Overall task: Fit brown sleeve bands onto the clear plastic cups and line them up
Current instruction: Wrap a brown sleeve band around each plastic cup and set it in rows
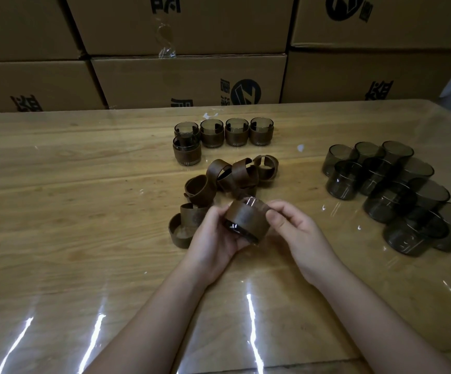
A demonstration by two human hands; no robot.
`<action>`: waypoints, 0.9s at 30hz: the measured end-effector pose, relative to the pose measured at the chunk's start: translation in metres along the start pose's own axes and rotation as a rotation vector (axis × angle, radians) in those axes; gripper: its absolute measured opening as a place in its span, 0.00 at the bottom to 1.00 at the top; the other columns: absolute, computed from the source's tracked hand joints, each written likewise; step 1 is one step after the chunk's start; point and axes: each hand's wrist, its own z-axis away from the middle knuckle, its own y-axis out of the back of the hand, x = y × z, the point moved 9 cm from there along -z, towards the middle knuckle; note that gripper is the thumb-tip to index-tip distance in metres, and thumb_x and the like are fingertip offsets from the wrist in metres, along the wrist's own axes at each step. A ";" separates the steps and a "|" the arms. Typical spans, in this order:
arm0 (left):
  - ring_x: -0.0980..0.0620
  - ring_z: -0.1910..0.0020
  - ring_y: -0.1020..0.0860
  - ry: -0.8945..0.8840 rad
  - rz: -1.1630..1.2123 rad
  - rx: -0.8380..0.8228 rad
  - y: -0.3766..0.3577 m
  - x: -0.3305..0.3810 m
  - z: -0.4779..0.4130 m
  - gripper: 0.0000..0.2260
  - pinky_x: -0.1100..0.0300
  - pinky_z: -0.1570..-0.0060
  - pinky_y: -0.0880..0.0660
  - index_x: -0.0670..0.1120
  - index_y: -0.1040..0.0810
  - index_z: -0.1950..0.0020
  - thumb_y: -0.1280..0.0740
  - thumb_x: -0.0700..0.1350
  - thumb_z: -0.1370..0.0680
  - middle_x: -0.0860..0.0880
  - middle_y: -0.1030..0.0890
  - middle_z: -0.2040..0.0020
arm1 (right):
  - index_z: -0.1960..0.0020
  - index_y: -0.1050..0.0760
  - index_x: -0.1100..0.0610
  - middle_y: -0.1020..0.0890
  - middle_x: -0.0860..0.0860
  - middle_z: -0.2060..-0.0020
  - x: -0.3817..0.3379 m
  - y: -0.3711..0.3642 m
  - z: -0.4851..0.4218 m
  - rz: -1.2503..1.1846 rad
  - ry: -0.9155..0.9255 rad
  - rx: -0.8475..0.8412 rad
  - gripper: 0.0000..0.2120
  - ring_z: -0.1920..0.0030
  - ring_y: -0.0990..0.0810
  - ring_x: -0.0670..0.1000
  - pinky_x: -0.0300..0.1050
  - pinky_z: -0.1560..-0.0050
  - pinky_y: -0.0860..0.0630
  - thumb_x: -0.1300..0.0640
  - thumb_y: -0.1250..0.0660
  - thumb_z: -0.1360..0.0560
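Observation:
Both my hands hold one smoky clear cup with a brown sleeve band (247, 221) around it, tilted above the table. My left hand (214, 236) cups it from below and the left, fingers curled round its base. My right hand (297, 228) pinches its right side. Behind the held cup lies a loose pile of brown sleeve bands (227, 182). Several sleeved cups (224, 132) stand in a row at the back, with one more in front of the row's left end. A cluster of bare cups (397, 190) sits on the right.
The wooden table (84, 211) has a glossy clear cover with glare streaks near me. Stacked cardboard boxes (186, 76) form a wall along the table's far edge. The table's right edge runs diagonally behind the bare cups.

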 end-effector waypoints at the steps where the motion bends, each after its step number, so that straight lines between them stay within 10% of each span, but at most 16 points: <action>1: 0.46 0.49 0.19 -0.009 -0.028 0.016 0.000 -0.001 -0.001 0.18 0.51 0.52 0.20 0.41 0.21 0.42 0.40 0.49 0.25 0.39 0.18 0.46 | 0.55 0.19 0.47 0.18 0.43 0.59 -0.001 0.003 0.000 0.000 0.007 0.014 0.07 0.56 0.21 0.42 0.34 0.54 0.26 0.47 0.35 0.26; 10: 0.64 0.57 0.22 -0.199 -0.500 0.199 0.001 0.014 0.006 0.15 0.68 0.54 0.27 0.52 0.22 0.58 0.44 0.45 0.16 0.60 0.18 0.61 | 0.61 0.29 0.52 0.26 0.41 0.68 0.011 -0.002 0.002 0.086 0.053 0.229 0.14 0.64 0.28 0.39 0.35 0.60 0.30 0.48 0.42 0.19; 19: 0.51 0.63 0.26 -0.300 -0.622 0.274 -0.008 0.025 0.017 0.25 0.62 0.63 0.31 0.32 0.24 0.59 0.47 0.52 0.17 0.43 0.24 0.64 | 0.64 0.32 0.48 0.25 0.37 0.70 0.009 -0.008 0.001 0.104 0.111 0.205 0.14 0.67 0.29 0.35 0.27 0.63 0.33 0.53 0.47 0.20; 27: 0.49 0.67 0.33 -0.352 -0.632 0.300 -0.010 0.030 0.024 0.19 0.59 0.67 0.35 0.40 0.27 0.62 0.46 0.48 0.16 0.43 0.32 0.68 | 0.64 0.32 0.51 0.27 0.39 0.70 0.010 -0.011 0.001 0.114 0.091 0.177 0.14 0.66 0.30 0.37 0.31 0.62 0.32 0.48 0.46 0.22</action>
